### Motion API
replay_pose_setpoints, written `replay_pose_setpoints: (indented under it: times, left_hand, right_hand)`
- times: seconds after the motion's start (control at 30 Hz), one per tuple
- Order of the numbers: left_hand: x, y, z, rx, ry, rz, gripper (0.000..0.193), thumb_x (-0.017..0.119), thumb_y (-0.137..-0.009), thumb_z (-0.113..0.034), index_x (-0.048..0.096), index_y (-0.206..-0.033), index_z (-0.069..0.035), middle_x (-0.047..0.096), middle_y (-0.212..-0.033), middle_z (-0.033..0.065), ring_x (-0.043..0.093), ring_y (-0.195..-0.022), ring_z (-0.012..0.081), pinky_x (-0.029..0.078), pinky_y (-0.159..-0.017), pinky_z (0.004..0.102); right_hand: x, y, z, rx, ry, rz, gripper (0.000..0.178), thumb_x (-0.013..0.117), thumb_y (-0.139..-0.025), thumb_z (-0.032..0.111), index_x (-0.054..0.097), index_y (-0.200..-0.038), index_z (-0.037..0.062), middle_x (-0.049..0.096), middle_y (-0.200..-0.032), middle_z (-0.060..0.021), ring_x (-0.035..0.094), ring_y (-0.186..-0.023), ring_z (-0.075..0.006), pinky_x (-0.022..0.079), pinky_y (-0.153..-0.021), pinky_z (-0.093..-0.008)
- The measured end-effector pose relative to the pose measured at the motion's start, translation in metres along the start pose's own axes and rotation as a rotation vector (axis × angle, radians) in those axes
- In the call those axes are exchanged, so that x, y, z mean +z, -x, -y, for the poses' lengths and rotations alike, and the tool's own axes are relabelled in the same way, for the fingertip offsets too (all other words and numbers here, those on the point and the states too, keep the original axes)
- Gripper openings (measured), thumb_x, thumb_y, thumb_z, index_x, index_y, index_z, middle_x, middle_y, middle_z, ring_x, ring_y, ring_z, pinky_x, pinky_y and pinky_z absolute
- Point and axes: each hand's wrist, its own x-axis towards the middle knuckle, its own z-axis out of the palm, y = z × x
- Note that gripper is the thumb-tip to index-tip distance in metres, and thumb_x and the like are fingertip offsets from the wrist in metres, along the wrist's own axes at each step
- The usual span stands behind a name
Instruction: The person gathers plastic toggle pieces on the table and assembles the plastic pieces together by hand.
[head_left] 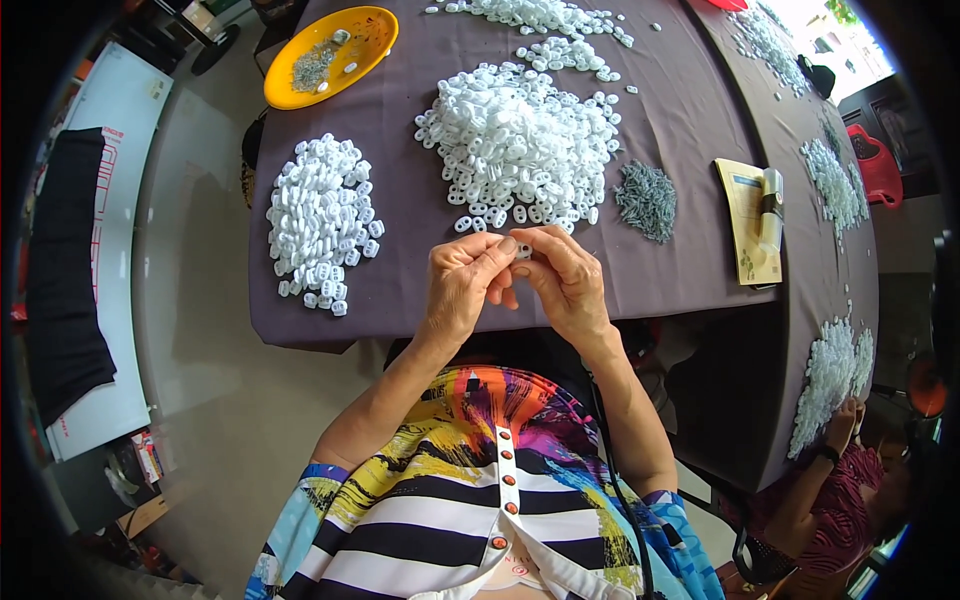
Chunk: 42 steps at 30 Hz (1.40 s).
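My left hand (463, 280) and my right hand (570, 285) meet at the near edge of the table. Between their fingertips is a small white two-holed plastic piece (523, 252). The fingers of both hands are pinched together, and they partly cover it. Just beyond them lies a big heap of similar white pieces (520, 140). To the left a smaller pile of white pieces (320, 220) is spread out. Right of the big heap sits a small pile of thin grey metal bits (647, 200), too small to name surely.
A yellow plate (385, 35) holding metal bits and a few white pieces stands at the far left. On the right lie a yellowish pad (745, 240) and a clear cylinder (771, 210). Beyond, a co-worker's hand (846, 425) touches another white pile (828, 375).
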Motion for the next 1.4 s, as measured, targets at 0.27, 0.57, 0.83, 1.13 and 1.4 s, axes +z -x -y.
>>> replay_pose_setpoints:
  times: [0.27, 0.57, 0.83, 1.13, 1.4]
  left_hand:
    - [0.003, 0.002, 0.0, 0.009, 0.023, -0.003, 0.025, 0.055, -0.087, -0.017, 0.061, -0.072, 0.002, 0.048, -0.054, 0.0005, 0.041, -0.043, 0.0048, 0.046, -0.042, 0.023]
    - [0.0, 0.003, 0.014, 0.007, 0.052, -0.02, 0.024, 0.054, -0.088, -0.017, 0.062, -0.079, 0.004, 0.046, -0.051, -0.0001, 0.039, -0.042, 0.0054, 0.045, -0.041, 0.0229]
    - [-0.014, 0.012, 0.049, -0.128, 0.119, -0.166, 0.024, 0.054, -0.088, -0.017, 0.06, -0.073, 0.001, 0.042, -0.051, -0.0021, 0.04, -0.043, 0.0037, 0.049, -0.041, 0.0232]
    - [-0.037, 0.005, 0.046, -0.168, -0.108, -0.133, 0.024, 0.049, -0.089, -0.016, 0.059, -0.076, 0.001, 0.044, -0.055, 0.0002, 0.046, -0.044, 0.0071, 0.048, -0.038, 0.0244]
    - [-0.117, 0.009, 0.007, -0.153, -0.832, -0.306, 0.027, 0.049, -0.089, -0.021, 0.059, -0.079, 0.003, 0.045, -0.052, 0.0019, 0.044, -0.039, 0.0085, 0.04, -0.032, 0.0237]
  right_hand:
    - [-0.001, 0.002, 0.0, 0.009, 0.016, 0.006, 0.028, 0.058, -0.078, -0.003, 0.056, -0.105, 0.0007, 0.057, -0.09, -0.0113, 0.061, -0.072, -0.0213, 0.048, -0.062, -0.0285]
    - [-0.001, 0.003, -0.004, -0.006, 0.034, 0.02, 0.026, 0.056, -0.077, -0.003, 0.057, -0.103, -0.0004, 0.058, -0.087, -0.0112, 0.062, -0.072, -0.0219, 0.049, -0.062, -0.0284]
    - [0.029, 0.027, -0.033, 0.1, 0.02, 0.021, 0.021, 0.053, -0.079, -0.004, 0.057, -0.099, 0.0004, 0.059, -0.086, -0.0125, 0.063, -0.072, -0.0268, 0.05, -0.061, -0.0312]
    - [0.029, 0.021, -0.026, 0.085, 0.121, 0.053, 0.027, 0.058, -0.077, -0.002, 0.057, -0.104, 0.0015, 0.059, -0.088, -0.0121, 0.061, -0.069, -0.0241, 0.049, -0.06, -0.0301]
    - [-0.064, 0.015, -0.044, 0.178, 0.652, -0.268, 0.007, 0.06, -0.077, 0.001, 0.063, -0.081, 0.0045, 0.058, -0.074, -0.0086, 0.059, -0.064, -0.0217, 0.046, -0.056, -0.0301]
